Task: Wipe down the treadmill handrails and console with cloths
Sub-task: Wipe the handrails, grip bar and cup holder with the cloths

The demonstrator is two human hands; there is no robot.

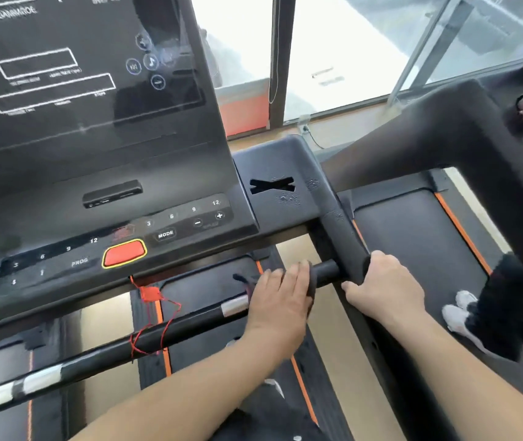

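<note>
The treadmill console (94,198) fills the upper left, dark, with a red stop button (125,253). A black front crossbar (145,335) runs from lower left up to the right side handrail (343,237). My left hand (281,297) lies over the crossbar near its right end, pressing a dark cloth (311,291) around the bar; only the cloth's edges show under the fingers. My right hand (381,284) grips the near end of the right handrail, fingers curled round it. No cloth is visible in that hand.
A red safety cord and clip (150,296) hang from the console over the crossbar. Another treadmill's belt (413,243) and frame (476,148) stand to the right, with a person's white shoe (459,313) on it. Windows lie ahead.
</note>
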